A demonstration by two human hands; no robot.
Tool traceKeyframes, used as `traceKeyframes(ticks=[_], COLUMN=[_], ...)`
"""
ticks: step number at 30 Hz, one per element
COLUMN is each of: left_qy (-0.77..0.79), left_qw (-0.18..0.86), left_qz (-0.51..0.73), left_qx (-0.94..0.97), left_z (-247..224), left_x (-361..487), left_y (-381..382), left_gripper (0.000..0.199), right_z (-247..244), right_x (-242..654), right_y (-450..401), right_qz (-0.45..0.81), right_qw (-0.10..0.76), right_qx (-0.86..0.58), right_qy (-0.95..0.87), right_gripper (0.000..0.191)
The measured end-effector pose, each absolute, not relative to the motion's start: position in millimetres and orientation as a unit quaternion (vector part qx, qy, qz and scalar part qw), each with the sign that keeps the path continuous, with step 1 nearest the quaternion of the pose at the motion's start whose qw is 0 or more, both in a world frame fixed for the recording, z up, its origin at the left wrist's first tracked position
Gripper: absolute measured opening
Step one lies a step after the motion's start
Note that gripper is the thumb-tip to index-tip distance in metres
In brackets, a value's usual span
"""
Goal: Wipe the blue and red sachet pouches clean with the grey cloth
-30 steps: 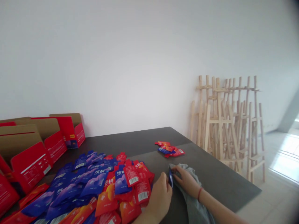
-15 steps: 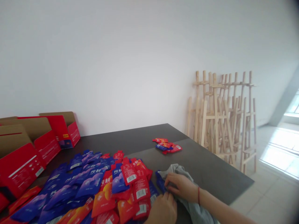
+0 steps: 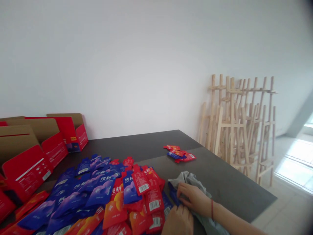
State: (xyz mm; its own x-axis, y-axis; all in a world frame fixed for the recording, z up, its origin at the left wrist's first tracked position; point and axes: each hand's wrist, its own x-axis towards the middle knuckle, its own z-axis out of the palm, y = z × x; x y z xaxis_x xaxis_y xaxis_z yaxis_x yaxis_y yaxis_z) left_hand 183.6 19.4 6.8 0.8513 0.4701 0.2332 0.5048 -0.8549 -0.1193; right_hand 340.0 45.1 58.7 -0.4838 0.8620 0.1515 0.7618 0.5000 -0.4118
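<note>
The left hand (image 3: 178, 222) sits curled at 6 o'clock, partly cut off by the frame, so what it grips cannot be told; the right hand (image 3: 193, 199), a red string bracelet (image 3: 212, 209) at its wrist, is closed on a grey cloth (image 3: 193, 182); a blue pouch (image 3: 173, 193) lies half under that cloth, just beside the fingers; a heap of red and blue pouches (image 3: 105, 192) spreads at 9 o'clock; a small pouch pile (image 3: 179, 154) lies at 12 o'clock on the dark table (image 3: 220, 182); red cardboard display boxes (image 3: 26, 166) stand at 10 o'clock; wooden easels (image 3: 236, 127) lean at 1 o'clock.

Wooden easels (image 3: 234, 127) against a white wall (image 3: 137, 65) (tiled floor (image 3: 288, 163), probably sunlit)
</note>
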Motion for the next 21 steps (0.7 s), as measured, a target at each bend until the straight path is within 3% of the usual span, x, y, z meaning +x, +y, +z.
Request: traceKeyframes(ticks=[5,9,14,21], left_qy=[-0.276,-0.297,-0.329,-0.276], left_qw=[0.079,0.057,0.012,0.114], left_qz=[-0.120,-0.073,0.001,0.045], left_qx=[-0.950,-0.950,-0.944,-0.953], left_z=[5,10,36,54], left_x=[191,191,192,196], left_y=[25,28,26,24], left_gripper=[0.020,0.030,0.045,0.031], right_z=[48,47,48,48], right_x=[370,389,382,415], right_y=[48,64,57,71], right_qz=[0.096,0.048,0.054,0.007], right_qw=[0.184,0.190,0.170,0.142], right_qx=[-0.525,-0.576,-0.536,-0.597], right_qy=[-0.825,-0.794,-0.825,-0.789], right_gripper=[0.014,0.018,0.014,0.021])
